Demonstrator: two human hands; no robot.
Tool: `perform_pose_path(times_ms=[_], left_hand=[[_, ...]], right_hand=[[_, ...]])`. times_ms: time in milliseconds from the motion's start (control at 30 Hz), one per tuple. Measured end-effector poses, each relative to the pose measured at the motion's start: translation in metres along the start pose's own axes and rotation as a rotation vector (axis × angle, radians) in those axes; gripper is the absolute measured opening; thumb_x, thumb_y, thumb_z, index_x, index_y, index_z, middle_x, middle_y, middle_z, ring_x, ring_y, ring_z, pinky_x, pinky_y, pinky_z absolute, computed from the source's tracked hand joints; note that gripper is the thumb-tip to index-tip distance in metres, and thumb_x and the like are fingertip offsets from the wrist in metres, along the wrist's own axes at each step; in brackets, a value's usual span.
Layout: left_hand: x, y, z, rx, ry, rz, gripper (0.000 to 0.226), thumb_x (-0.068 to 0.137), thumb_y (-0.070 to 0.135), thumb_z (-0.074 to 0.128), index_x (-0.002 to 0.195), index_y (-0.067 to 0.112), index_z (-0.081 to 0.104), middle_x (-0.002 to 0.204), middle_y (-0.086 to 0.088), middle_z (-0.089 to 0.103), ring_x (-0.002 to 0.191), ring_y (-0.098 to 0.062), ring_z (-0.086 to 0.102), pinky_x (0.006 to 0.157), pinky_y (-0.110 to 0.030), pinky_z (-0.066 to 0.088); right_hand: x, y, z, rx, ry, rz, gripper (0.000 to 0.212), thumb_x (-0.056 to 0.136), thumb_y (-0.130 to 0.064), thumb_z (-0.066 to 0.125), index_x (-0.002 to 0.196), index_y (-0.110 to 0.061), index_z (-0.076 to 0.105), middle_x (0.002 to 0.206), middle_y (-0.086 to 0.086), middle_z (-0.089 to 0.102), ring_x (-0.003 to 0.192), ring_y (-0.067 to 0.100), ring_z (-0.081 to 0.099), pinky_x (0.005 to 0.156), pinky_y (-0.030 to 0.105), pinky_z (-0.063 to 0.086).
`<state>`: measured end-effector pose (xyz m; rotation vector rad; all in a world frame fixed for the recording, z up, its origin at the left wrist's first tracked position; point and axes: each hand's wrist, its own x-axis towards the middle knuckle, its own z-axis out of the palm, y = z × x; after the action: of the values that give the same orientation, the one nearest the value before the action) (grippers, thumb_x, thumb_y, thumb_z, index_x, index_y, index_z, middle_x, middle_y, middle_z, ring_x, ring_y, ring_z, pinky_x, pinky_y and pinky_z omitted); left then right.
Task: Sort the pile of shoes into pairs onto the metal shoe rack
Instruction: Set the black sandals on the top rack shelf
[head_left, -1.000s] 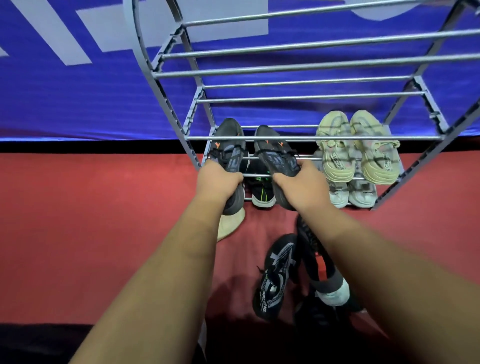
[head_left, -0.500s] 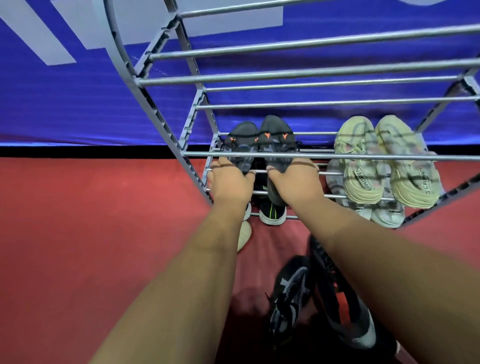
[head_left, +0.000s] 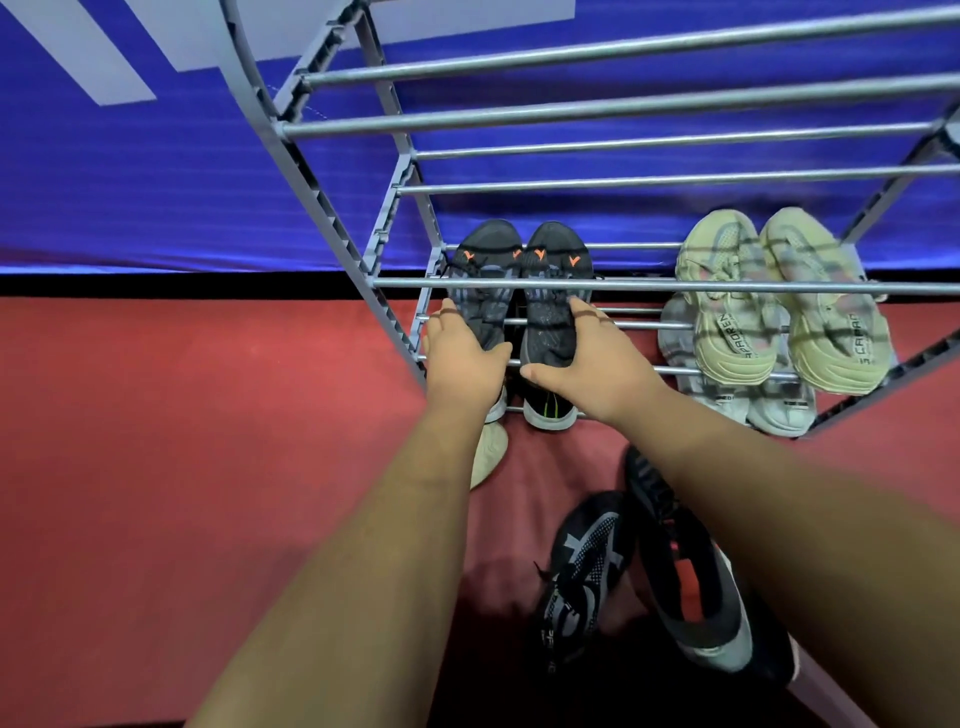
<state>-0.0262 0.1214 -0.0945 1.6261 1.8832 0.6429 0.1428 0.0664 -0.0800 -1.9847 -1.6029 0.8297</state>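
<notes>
grey shoes (head_left: 519, 291) orange-marked, pale-yellow sneakers (head_left: 779, 306), red floor (head_left: 182, 441)

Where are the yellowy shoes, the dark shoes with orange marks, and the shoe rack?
yellowy shoes (head_left: 722, 231): head view, toe of one shoe.
dark shoes with orange marks (head_left: 491, 240): head view, toe of one shoe.
shoe rack (head_left: 649, 286): head view, front bar.

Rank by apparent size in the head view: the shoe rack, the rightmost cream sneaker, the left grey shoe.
1. shoe rack
2. rightmost cream sneaker
3. left grey shoe, partly hidden by the left hand, so less sure
</notes>
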Motion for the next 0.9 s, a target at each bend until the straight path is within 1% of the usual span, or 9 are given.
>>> perform_pose_path(times_ms=[67,200,367,467,533,600,667,733,900], left_hand=[[-0.001,-0.003,0.0,-0.018,0.031,0.015,0.087,0.084,0.035,0.081,0.155,0.006,0.039,0.148,-0.01,0.046,0.14,-0.031,0.046,0.114,-0.049,0.045],[-0.006,-0.008,0.0,-0.015,0.045,0.024,0.083,0.086,0.042,0.082,0.149,0.005,0.044,0.146,-0.011,0.047,0.139,-0.031,0.046,0.116,-0.045,0.042],[-0.029,-0.023,-0.009,-0.008,0.269,0.105,0.06,0.095,0.051,0.066,0.134,0.006,0.058,0.131,-0.011,0.058,0.124,-0.031,0.051,0.11,-0.046,0.042],[-0.064,-0.047,-0.007,0.004,0.374,0.084,0.032,0.098,0.039,0.06,0.111,0.01,0.059,0.114,-0.008,0.058,0.107,-0.03,0.052,0.099,-0.046,0.045],[-0.092,-0.066,0.002,0.108,0.219,0.05,0.018,0.094,0.029,0.059,0.101,0.013,0.055,0.106,-0.006,0.057,0.101,-0.03,0.054,0.09,-0.044,0.045],[-0.12,-0.082,0.016,0.234,-0.118,0.007,0.014,0.096,0.028,0.057,0.097,0.014,0.056,0.1,-0.005,0.062,0.097,-0.029,0.062,0.082,-0.038,0.047],[-0.148,-0.091,0.036,0.382,-0.511,-0.042,0.031,0.101,0.042,0.056,0.108,0.013,0.065,0.106,-0.006,0.071,0.101,-0.029,0.069,0.089,-0.037,0.054],[-0.175,-0.092,0.055,0.487,-0.771,-0.092,0.062,0.095,0.065,0.059,0.132,0.015,0.064,0.13,-0.008,0.07,0.115,-0.03,0.067,0.101,-0.038,0.053],[-0.226,-0.079,0.087,0.807,-0.928,-0.006,0.115,0.088,0.072,0.067,0.162,-0.002,0.021,0.162,-0.019,0.036,0.145,-0.037,0.045,0.117,-0.042,0.041]], right_hand=[[-0.003,0.002,-0.003,0.029,-0.013,-0.031,0.116,0.066,-0.07,0.082,0.158,-0.015,0.036,0.153,0.004,0.051,0.139,0.019,0.051,0.115,0.037,0.044],[-0.011,0.007,-0.007,0.191,-0.032,-0.076,0.072,0.077,-0.058,0.082,0.137,-0.034,0.05,0.127,-0.015,0.069,0.115,0.003,0.066,0.102,0.031,0.052],[-0.041,0.018,0.003,0.117,0.3,-0.039,0.039,0.094,-0.045,0.062,0.121,-0.017,0.058,0.112,-0.003,0.062,0.104,0.022,0.063,0.095,0.045,0.053],[-0.075,0.035,0.016,0.036,0.303,-0.062,0.027,0.097,-0.033,0.061,0.117,-0.015,0.057,0.109,0.0,0.058,0.103,0.025,0.06,0.095,0.045,0.051],[-0.094,0.053,0.023,-0.187,0.179,-0.067,0.027,0.098,-0.033,0.06,0.116,-0.013,0.059,0.112,0.005,0.057,0.105,0.028,0.056,0.095,0.045,0.049],[-0.113,0.07,0.027,-0.464,0.016,-0.039,0.034,0.097,-0.039,0.056,0.12,-0.015,0.061,0.117,0.006,0.056,0.108,0.029,0.052,0.097,0.044,0.047],[-0.13,0.084,0.027,-0.619,-0.056,0.061,0.046,0.093,-0.047,0.056,0.125,-0.015,0.059,0.123,0.009,0.055,0.113,0.032,0.049,0.101,0.044,0.044],[-0.143,0.094,0.026,-0.667,-0.078,0.235,0.061,0.09,-0.056,0.058,0.13,-0.011,0.054,0.133,0.015,0.051,0.122,0.037,0.047,0.105,0.047,0.04],[-0.161,0.113,0.015,-0.586,-0.217,0.541,0.1,0.082,-0.076,0.062,0.148,-0.006,0.036,0.147,0.022,0.042,0.135,0.043,0.043,0.113,0.049,0.038]])
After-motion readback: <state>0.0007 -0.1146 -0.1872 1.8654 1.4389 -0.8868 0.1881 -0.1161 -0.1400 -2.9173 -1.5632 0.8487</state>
